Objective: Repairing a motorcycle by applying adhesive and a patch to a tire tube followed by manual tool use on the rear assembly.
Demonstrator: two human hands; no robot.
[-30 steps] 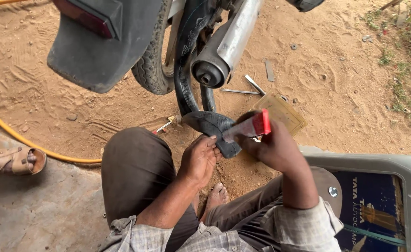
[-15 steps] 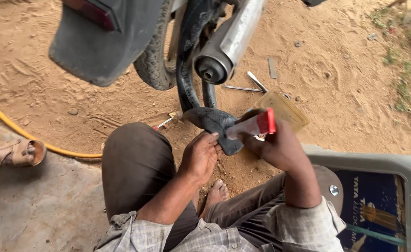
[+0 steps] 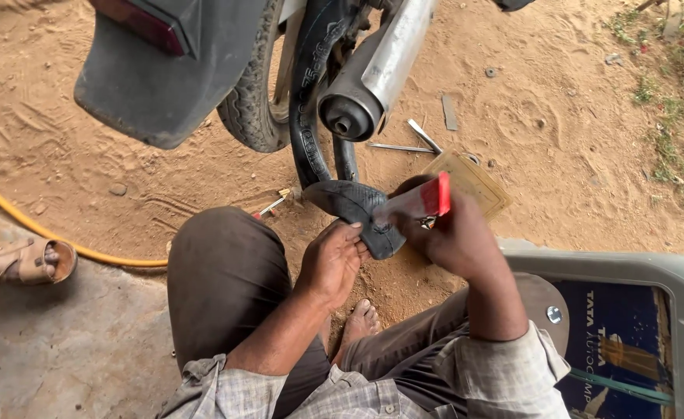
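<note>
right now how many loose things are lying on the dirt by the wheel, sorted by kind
metal rods: 2
flat metal strip: 1
screwdriver: 1
tan board: 1
yellow hose: 1
total: 6
Not on the dirt: the left hand pinches the black rubber tube; the right hand holds a red-tipped tool against it.

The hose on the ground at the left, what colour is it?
The hose is yellow, seen in the head view.

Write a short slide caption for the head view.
Left hand steadies black inner tube while right hand holds red-capped tube against it.
</note>
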